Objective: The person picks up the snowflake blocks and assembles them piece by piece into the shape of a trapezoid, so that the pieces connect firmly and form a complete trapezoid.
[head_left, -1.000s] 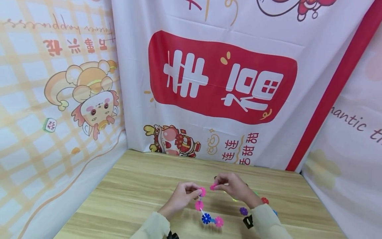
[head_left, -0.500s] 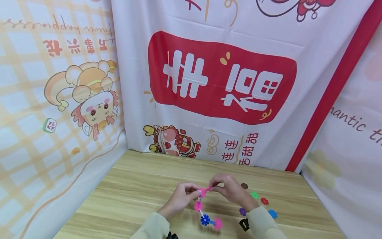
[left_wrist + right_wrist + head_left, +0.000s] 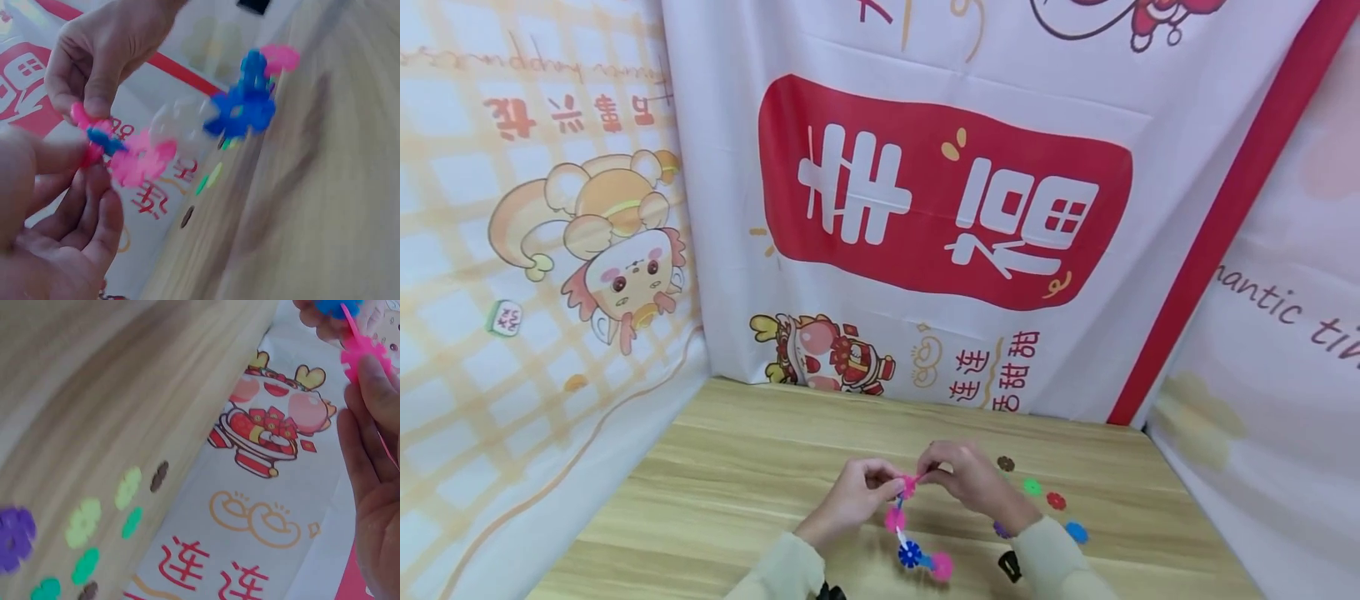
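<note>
Head view gives us a wide table top of pale wood grain (image 3: 737, 467), and above its near part a chain of slotted, flower-shaped plastic discs in pink, white and blue (image 3: 910, 553); we place everything else by that chain. At its upper end we see the left hand (image 3: 853, 496) pinching the pink end disc (image 3: 908, 487) between thumb and fingers. Just right of that end, the right hand (image 3: 973, 479) grips a single pink flower-shaped plastic disc (image 3: 365, 353), also by thumb and fingers, its edge up against the end disc; we cannot tell whether the slots are locked together.

Right of the chain, on the wood, lie loose flat flower discs: we make out brown (image 3: 1005, 463), green (image 3: 1032, 487), red (image 3: 1056, 501) and blue (image 3: 1077, 532), plus pale yellow-green ones (image 3: 84, 522) from the right wrist.

Beyond the chain, the table's far edge meets a hanging white cloth (image 3: 730, 250) with a red panel of big white characters (image 3: 925, 208). Left of the chain we have an orange-and-white checked cloth (image 3: 445, 292) printed with a cartoon animal; well to its right, a white cloth with dark script (image 3: 1300, 250).
</note>
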Tool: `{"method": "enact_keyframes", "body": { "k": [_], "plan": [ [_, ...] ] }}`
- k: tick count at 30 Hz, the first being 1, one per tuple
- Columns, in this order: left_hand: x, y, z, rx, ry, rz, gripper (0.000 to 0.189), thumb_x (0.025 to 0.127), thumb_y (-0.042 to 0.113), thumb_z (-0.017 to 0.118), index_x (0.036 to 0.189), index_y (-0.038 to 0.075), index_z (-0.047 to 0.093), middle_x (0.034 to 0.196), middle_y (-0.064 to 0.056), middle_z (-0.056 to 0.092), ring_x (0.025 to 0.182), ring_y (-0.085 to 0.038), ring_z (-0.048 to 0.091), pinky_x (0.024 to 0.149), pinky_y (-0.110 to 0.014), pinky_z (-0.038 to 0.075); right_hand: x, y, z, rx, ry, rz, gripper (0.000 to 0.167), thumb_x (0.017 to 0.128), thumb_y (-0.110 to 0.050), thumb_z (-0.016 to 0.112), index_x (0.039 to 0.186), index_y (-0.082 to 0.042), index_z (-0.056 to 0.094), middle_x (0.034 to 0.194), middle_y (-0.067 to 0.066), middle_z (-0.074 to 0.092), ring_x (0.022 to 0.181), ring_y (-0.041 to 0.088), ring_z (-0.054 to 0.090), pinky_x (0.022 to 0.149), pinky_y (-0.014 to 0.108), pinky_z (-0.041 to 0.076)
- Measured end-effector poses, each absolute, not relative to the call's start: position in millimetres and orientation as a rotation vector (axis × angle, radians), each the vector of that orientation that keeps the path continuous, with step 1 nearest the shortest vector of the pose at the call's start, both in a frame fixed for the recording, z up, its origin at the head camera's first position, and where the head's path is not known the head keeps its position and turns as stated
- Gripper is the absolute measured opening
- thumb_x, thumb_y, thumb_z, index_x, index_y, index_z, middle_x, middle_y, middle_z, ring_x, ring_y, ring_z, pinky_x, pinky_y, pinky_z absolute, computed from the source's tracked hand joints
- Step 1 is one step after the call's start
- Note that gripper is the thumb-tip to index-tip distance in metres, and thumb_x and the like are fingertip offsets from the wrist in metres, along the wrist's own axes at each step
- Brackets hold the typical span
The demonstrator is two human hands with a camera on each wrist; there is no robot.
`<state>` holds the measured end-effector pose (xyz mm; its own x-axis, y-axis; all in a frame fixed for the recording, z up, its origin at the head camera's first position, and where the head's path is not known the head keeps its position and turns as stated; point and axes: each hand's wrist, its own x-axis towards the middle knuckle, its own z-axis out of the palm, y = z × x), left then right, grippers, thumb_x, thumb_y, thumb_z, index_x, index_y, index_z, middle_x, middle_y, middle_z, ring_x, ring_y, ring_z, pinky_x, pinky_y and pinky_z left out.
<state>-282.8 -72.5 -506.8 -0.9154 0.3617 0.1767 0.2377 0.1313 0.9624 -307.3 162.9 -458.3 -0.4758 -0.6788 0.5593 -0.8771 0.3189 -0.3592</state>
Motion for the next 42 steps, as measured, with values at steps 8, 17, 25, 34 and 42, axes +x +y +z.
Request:
{"method": "enact_keyframes", "body": {
  "k": [8, 17, 25, 34, 42],
  "plan": [
    [-294, -63, -495, 0.759, 2.294, 1.675, 0.033, 0.099, 0.042, 0.074, 0.124, 0.021, 0.075, 0.108, 0.003, 0.076, 0.095, -0.015, 0.070, 0.082, -0.025, 0.060, -305, 173, -430, 1.411, -2.522, 0.832, 0.012, 0.090, -0.006, 0.081, 0.098, -0.014, 0.079, 0.099, -0.002, 0.081, 0.093, 0.005, 0.075, 0.085, 0.020, 0.062],
    [-293, -62, -485, 0.721, 2.269, 1.752, 0.033, 0.096, 0.033, 0.078, 0.122, 0.013, 0.075, 0.107, -0.002, 0.076, 0.092, -0.014, 0.070, 0.079, -0.023, 0.060, -318, 177, -422, 1.401, -2.610, 0.770, 0.017, 0.090, -0.015, 0.084, 0.106, -0.015, 0.079, 0.103, -0.002, 0.080, 0.094, 0.007, 0.075, 0.086, 0.021, 0.062],
    [-288, -66, -483, 0.696, 2.277, 1.806, 0.032, 0.090, 0.032, 0.084, 0.117, 0.018, 0.077, 0.106, 0.000, 0.077, 0.092, -0.014, 0.071, 0.081, -0.023, 0.061, -360, 202, -453, 1.111, -2.801, 0.709, 0.021, 0.088, -0.015, 0.085, 0.107, -0.012, 0.077, 0.105, 0.004, 0.079, 0.096, 0.022, 0.076, 0.085, 0.027, 0.063],
    [-283, -70, -482, 0.643, 2.285, 1.824, 0.031, 0.090, 0.031, 0.085, 0.117, 0.018, 0.077, 0.106, -0.001, 0.076, 0.091, -0.015, 0.070, 0.080, -0.022, 0.060, -400, 196, -509, 0.947, -2.859, 0.708, 0.018, 0.091, -0.003, 0.079, 0.108, 0.002, 0.074, 0.104, 0.016, 0.076, 0.096, 0.031, 0.071, 0.087, 0.049, 0.062],
    [-285, -71, -483, 0.641, 2.271, 1.844, 0.031, 0.089, 0.030, 0.086, 0.116, 0.017, 0.077, 0.105, -0.001, 0.076, 0.091, -0.015, 0.070, 0.080, -0.022, 0.060, -417, 186, -522, 0.956, -2.899, 0.680, 0.009, 0.092, 0.001, 0.078, 0.091, -0.008, 0.076, 0.090, 0.006, 0.075, 0.079, 0.011, 0.064, 0.069, 0.030, 0.057]
  ]
}}
